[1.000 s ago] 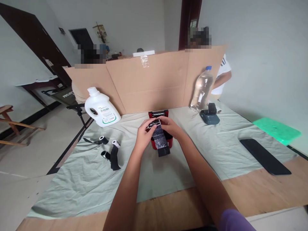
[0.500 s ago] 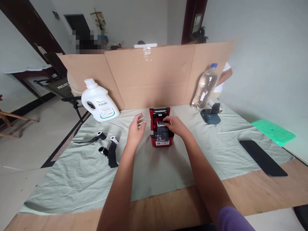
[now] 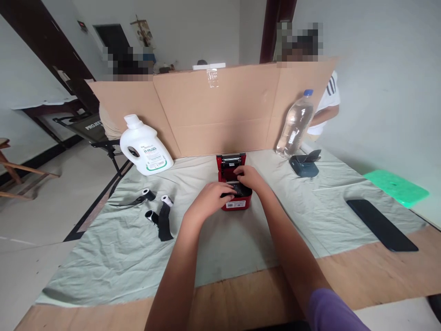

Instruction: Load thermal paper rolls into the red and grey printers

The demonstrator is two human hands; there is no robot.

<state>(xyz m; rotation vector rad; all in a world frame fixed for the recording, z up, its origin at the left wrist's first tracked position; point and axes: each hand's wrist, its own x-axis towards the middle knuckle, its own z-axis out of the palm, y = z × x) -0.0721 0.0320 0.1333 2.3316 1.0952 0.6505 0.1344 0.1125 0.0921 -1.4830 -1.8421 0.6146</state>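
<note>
A small red printer (image 3: 235, 205) stands on the grey-green cloth with its lid (image 3: 231, 161) raised. Dark film-like material (image 3: 240, 189) lies inside it. My left hand (image 3: 217, 195) reaches over the printer's left side, its bent fingers at the dark material. My right hand (image 3: 248, 178) is at the right side, thumb and fingers bent together over the opening. What either hand's fingertips hold is too small to make out. Left of my left forearm lie several small rolls of black material, one of them a roll with a white end (image 3: 166, 199).
A white jug (image 3: 146, 147) and a clear bottle (image 3: 295, 126) stand before a cardboard screen (image 3: 220, 110). Right of them are a dark grey device (image 3: 305, 166), a black phone-like slab (image 3: 381, 225) and a green stool top (image 3: 396, 187). People are partly visible behind the cardboard.
My left hand has moved right and down from beside the printer onto its opening. My right hand stays at the right side. The person behind the bottle shows more.
</note>
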